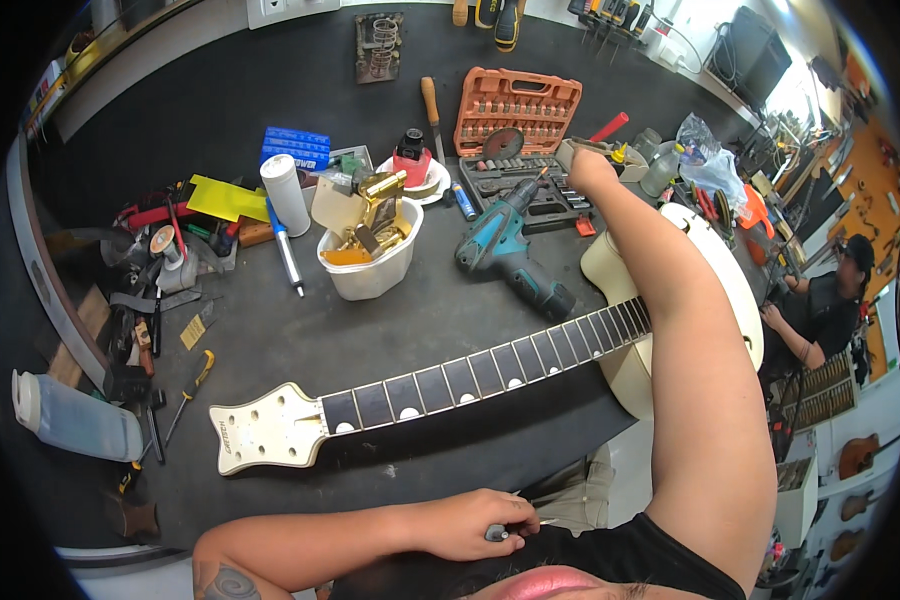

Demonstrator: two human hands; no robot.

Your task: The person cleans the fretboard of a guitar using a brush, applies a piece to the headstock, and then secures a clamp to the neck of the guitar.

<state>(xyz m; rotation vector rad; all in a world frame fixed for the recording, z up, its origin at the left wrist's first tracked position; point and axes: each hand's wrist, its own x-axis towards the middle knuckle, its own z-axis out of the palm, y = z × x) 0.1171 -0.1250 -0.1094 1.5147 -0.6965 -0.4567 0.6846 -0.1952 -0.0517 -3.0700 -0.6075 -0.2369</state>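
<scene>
A cream electric guitar body (745,290) with a dark fretboard (435,388) lies across the bench, its bare headstock (268,428) toward the left. My right arm stretches over the body. At its end, my right hand (593,174) is at a small tray (620,165) beside the orange socket set case (517,105); its fingers are mostly hidden. Close to my lap, my left hand (483,523) is closed around a slim tool with a dark, rounded end (497,533); the rest of the tool is largely covered.
Beyond the fretboard lies a teal cordless drill (510,250). A white tub (368,275) of gold hardware stands left of it, near a white canister (285,195). Tools and a translucent bottle (78,420) crowd the left. A co-worker (830,305) sits at the far right.
</scene>
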